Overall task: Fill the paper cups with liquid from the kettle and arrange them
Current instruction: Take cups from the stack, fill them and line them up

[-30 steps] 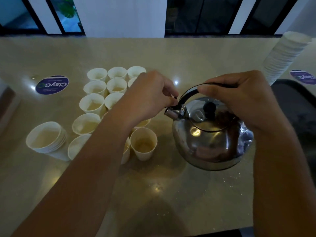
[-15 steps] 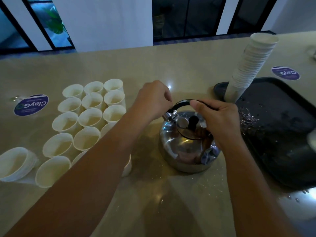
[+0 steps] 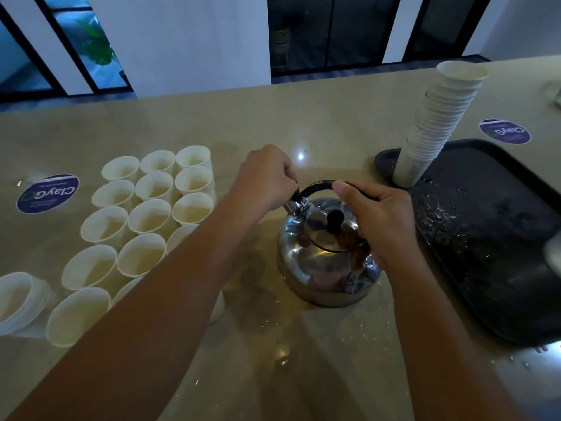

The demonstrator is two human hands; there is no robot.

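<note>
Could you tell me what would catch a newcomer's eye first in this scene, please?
The shiny steel kettle stands at the centre of the beige counter, with the right hand curled round its black handle and the left hand at its spout. To its left sit rows of white paper cups. To its right a tall, leaning cup stack stands on a wet black tray.

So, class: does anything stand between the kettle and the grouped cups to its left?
Only the left hand and its forearm, reaching across from the cups to the kettle spout. Otherwise, bare counter.
</note>
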